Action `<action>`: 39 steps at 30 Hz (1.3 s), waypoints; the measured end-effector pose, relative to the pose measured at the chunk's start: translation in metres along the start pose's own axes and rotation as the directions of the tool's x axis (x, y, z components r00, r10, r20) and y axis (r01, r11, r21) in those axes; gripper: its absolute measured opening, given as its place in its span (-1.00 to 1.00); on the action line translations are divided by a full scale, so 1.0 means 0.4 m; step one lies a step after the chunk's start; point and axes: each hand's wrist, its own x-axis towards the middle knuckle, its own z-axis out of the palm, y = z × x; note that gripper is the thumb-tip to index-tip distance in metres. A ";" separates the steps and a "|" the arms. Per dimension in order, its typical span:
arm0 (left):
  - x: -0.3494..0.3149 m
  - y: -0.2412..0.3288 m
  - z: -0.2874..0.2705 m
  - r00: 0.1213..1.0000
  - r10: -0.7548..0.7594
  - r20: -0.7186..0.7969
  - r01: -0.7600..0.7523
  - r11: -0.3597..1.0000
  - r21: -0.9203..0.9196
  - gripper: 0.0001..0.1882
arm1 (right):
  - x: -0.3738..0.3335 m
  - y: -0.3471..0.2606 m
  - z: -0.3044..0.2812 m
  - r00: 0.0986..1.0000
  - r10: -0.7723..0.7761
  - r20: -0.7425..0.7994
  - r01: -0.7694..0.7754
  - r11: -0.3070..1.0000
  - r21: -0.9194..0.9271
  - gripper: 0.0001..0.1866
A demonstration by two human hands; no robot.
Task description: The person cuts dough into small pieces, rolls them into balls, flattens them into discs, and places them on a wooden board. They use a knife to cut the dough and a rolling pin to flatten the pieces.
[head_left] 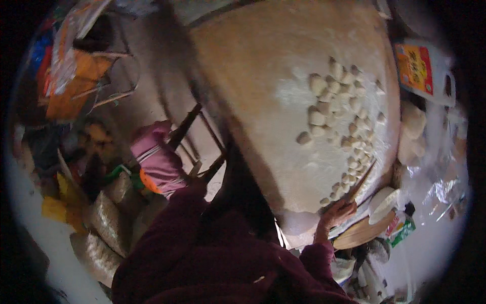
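My right hand (340,212) is closed on a slim wooden stick (362,183), which looks like a rolling pin. It slants across the near right edge of a large wooden board (238,55). Beside the stick lie several small pale dough pieces (354,164), with larger dough lumps (318,117) farther up the board. White flour is spread around them. To the left, my left hand (196,170) is beside a dark wooden stool (215,167) and a pink cloth bundle (158,161). Its fingers are too dark and blurred to make out.
Along the right edge stand a white jug with an orange and red label (416,67), plastic bags (445,172) and a flat round wooden item (365,230). Filled clear bags (107,223) sit at lower left. A folding chair (109,76) stands at upper left.
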 end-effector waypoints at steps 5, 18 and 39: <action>0.009 -0.031 -0.001 0.998 0.052 0.020 -0.053 0.998 0.046 -0.81 | -0.004 -0.023 -0.013 0.999 -0.043 -0.009 0.042 0.997 -0.061 -0.55; 0.170 -0.050 -0.143 0.989 0.114 -0.094 -0.107 0.991 0.077 -0.81 | 0.003 -0.061 -0.035 0.997 -0.069 -0.029 0.071 0.994 0.082 -0.56; -0.135 -0.071 -1.034 0.327 0.683 -0.653 -0.854 0.509 0.104 -0.81 | -0.048 -0.120 -0.040 0.951 0.076 -0.299 -0.042 0.992 0.118 -0.49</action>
